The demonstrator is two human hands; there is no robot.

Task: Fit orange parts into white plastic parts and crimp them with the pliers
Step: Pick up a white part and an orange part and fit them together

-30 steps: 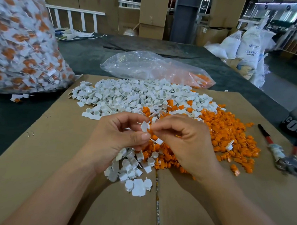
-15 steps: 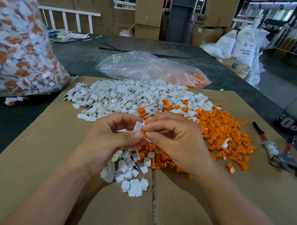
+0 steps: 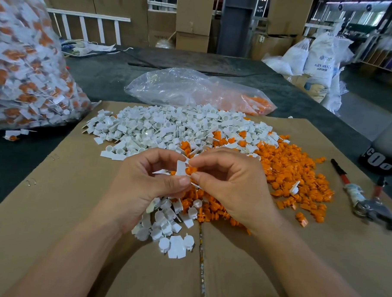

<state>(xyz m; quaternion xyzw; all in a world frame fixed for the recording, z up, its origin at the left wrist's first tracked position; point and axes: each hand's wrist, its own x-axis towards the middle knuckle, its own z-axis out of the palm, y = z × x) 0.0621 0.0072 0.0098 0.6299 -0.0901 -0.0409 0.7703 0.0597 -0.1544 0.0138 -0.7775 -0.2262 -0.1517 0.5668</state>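
Note:
My left hand (image 3: pixel 144 182) pinches a white plastic part (image 3: pixel 180 168) between thumb and fingers above the cardboard. My right hand (image 3: pixel 231 183) pinches an orange part (image 3: pixel 191 170) against that white part; the two pieces touch. Behind the hands lies a heap of white parts (image 3: pixel 164 129), and to the right a heap of orange parts (image 3: pixel 288 172). A smaller cluster of white parts (image 3: pixel 169 228) lies under my left hand. The red-handled pliers (image 3: pixel 365 200) lie on the cardboard at the far right, untouched.
A cardboard sheet (image 3: pixel 53 198) covers the dark table. A big clear bag of assembled white-and-orange pieces (image 3: pixel 25 73) stands at the left. A nearly flat plastic bag (image 3: pixel 193 90) lies behind the heaps. A dark container (image 3: pixel 383 154) stands at the right edge.
Both hands stay together over the heaps. The orange part now shows between my right fingertips, pressed against the white part in my left hand.

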